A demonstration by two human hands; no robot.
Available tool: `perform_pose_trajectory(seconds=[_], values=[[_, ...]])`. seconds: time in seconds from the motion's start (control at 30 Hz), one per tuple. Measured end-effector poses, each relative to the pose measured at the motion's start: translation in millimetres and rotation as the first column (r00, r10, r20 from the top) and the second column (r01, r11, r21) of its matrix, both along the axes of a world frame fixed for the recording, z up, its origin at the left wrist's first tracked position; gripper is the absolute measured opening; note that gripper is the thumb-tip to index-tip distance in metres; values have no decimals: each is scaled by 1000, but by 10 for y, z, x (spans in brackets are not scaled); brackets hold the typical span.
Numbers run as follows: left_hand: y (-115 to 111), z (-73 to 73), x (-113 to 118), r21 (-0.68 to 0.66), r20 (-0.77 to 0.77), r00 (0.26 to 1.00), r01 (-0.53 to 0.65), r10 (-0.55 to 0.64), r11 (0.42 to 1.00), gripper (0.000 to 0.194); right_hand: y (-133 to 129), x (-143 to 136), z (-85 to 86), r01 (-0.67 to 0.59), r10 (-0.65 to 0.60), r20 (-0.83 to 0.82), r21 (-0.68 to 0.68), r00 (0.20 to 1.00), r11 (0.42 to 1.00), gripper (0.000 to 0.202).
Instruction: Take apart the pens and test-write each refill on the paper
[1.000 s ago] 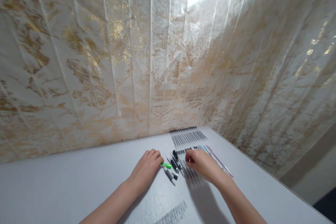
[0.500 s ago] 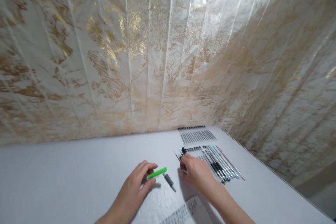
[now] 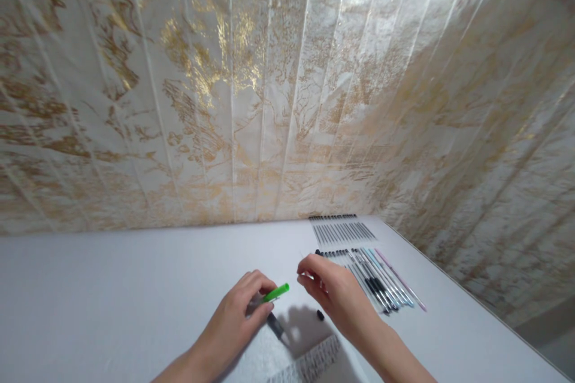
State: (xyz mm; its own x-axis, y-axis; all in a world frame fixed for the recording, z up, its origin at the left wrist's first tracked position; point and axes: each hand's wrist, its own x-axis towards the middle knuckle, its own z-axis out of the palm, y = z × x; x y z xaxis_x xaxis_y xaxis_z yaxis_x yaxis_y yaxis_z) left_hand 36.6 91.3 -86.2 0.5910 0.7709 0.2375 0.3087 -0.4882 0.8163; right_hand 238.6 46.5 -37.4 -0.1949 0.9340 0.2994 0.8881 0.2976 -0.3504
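Note:
My left hand has its fingers closed around a bright green pen part that sticks out to the right between thumb and fingers. Just below those fingers is a dark grey pen piece with a pale tip. To the right, my right hand is raised over the white table, thumb and fingertips pinched together; anything between them is too small to name. A small black cap lies under it.
Clear and dark pens lie in a row right of my right hand, beside a pink one. Dark refills line up behind them. A printed paper is at the front; patterned wall covering rises behind.
My right hand has moved left and up off the pens, and a black cap now shows beneath it. My left hand has closed further over the green part, nearer the grey piece.

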Motion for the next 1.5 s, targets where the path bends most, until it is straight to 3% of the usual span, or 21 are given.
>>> perform_pose_trajectory(seconds=[0.13,0.27,0.37,0.47,0.57,0.63,0.73,0.87,0.97,1.07,1.37,1.5], values=[[-2,-3,9,30,0,1000,19,-19,999,9,-13,-72,-35,-115,125,-116,94,985,989,8],[-13,-2,17,28,-2,999,46,-45,999,9,16,-123,-168,-154,163,-154,74,975,985,6],[-11,-20,7,26,5,999,50,-51,998,8,11,-112,-125,-154,158,-151,38,976,987,15],[-2,-40,-7,25,4,999,54,-54,998,9,-27,-55,23,1,-2,-10,-97,1000,995,13],[2,-47,-13,10,6,999,32,-32,999,11,-68,-7,91,243,-152,291,-312,945,918,11],[-1,-44,-14,0,3,1000,20,-20,1000,11,-82,-5,52,300,-143,382,-391,913,870,11],[-10,-39,-17,3,-5,1000,23,-23,1000,13,-76,-42,-39,276,-106,386,-417,916,866,12],[-15,-40,-17,33,-16,999,46,-45,998,12,-68,-93,-15,216,-96,326,-356,941,909,16],[-14,-33,-9,61,-22,998,63,-62,996,10,-87,-111,56,80,-59,117,-186,991,979,12],[-15,-21,-1,65,-23,997,71,-69,995,9,-99,-124,58,-32,30,-41,-42,999,999,9],[-21,0,-1,35,15,999,51,-52,998,9,-89,-145,-58,-107,105,-228,5,968,994,18],[-21,33,-11,-29,64,998,-20,22,999,8,-86,-127,-20,-37,36,-131,-1,991,999,13]])
